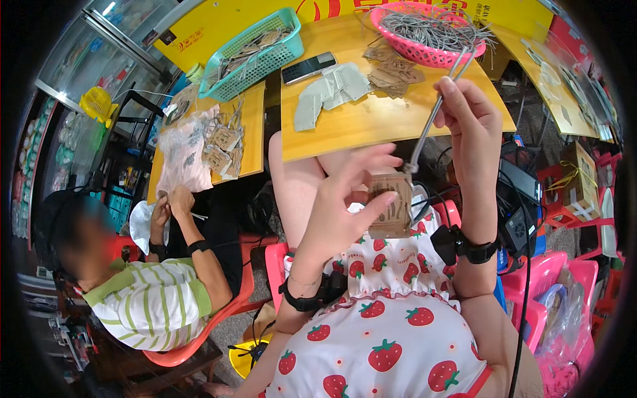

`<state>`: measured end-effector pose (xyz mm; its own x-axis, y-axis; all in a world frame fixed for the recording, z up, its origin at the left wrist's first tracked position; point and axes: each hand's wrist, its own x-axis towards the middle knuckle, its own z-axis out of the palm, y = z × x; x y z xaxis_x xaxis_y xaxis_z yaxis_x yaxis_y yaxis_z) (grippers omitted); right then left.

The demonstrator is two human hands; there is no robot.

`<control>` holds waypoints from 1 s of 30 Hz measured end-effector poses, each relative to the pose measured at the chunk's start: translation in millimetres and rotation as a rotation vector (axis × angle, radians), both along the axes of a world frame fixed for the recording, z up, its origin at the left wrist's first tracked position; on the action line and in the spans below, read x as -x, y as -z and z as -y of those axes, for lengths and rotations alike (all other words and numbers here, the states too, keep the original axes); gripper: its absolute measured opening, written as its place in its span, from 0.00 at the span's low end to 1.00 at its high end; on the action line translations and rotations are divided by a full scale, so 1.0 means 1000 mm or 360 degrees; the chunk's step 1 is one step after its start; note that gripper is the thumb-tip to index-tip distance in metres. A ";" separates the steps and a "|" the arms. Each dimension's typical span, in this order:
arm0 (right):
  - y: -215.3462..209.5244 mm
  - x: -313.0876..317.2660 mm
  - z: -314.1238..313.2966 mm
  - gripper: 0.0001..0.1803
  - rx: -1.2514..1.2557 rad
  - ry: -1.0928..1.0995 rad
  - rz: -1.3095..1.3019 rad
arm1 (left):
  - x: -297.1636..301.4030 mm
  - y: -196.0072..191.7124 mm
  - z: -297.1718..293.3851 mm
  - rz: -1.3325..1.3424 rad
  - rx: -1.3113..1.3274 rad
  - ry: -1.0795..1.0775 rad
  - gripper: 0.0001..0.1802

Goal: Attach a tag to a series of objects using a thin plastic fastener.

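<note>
My left hand [342, 205] grips a brown cardboard tag [390, 224] between thumb and fingers, above my lap. A grey cord [426, 132] is fastened at the tag's upper right corner, where a knot or loop shows. From there it runs up, pulled straight, to my right hand [472, 113], whose thumb and forefinger pinch it near its upper end. That end sticks out above the fingertips, in front of a pink basket [431, 56] heaped with grey cords [424, 28].
On the yellow table [312, 146] lie pale cards [332, 89], a stack of brown tags [395, 76] and a phone [308, 67]. A green basket [262, 66] stands at the back left. Beside me, a co-worker's hands [174, 204] work near more corded tags [224, 139].
</note>
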<state>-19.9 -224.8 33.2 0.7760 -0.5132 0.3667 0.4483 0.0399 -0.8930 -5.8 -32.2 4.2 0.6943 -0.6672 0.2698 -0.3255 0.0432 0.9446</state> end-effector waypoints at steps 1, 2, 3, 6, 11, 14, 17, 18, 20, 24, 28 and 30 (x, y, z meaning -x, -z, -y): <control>0.000 0.001 0.004 0.11 -0.0057 0.0013 0.0012 | -0.001 0.001 -0.001 -0.0218 0.0100 -0.0038 0.29; -0.001 0.001 0.007 0.10 -0.0073 0.0007 0.0004 | -0.004 0.002 -0.001 -0.0432 0.0202 -0.0075 0.31; -0.002 0.000 0.008 0.10 -0.0070 0.0012 0.0010 | -0.007 0.004 -0.001 -0.0426 0.0205 -0.0069 0.31; 0.003 -0.005 0.008 0.10 -0.0090 -0.0023 0.0026 | -0.015 0.014 -0.007 -0.0296 0.0157 -0.0186 0.30; 0.019 -0.015 0.030 0.09 -0.0223 0.0010 -0.0040 | -0.027 0.035 -0.015 -0.0288 0.0058 -0.0351 0.21; 0.030 -0.020 0.049 0.09 -0.0287 0.0134 -0.0139 | -0.035 0.036 -0.017 -0.0412 -0.0016 -0.0399 0.06; 0.043 -0.029 0.062 0.08 -0.0355 0.0174 -0.0180 | -0.049 0.036 -0.029 -0.0427 -0.0094 -0.0392 0.07; 0.047 -0.034 0.069 0.08 -0.0419 0.0193 -0.0202 | -0.055 0.038 -0.032 -0.0416 -0.0073 -0.0379 0.07; 0.052 -0.047 0.080 0.09 -0.0420 0.0259 -0.0233 | -0.068 0.041 -0.040 -0.0501 -0.0060 -0.0499 0.07; 0.044 -0.073 0.107 0.10 -0.0166 0.0399 -0.0452 | -0.108 0.032 -0.047 -0.0560 0.0129 -0.0634 0.08; 0.051 -0.103 0.142 0.10 0.0472 0.0563 -0.0607 | -0.156 0.004 -0.046 -0.0574 0.0210 -0.0873 0.12; 0.052 -0.119 0.153 0.09 0.1113 0.0770 -0.0558 | -0.191 -0.008 -0.043 -0.0445 0.0159 -0.0931 0.15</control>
<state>99.1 -377.4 -18.5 0.6599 -0.5605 0.5003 -0.0253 -0.6821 -0.7308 185.5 10.4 11.9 0.9880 -0.1393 0.0673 -0.0644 0.0254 0.9976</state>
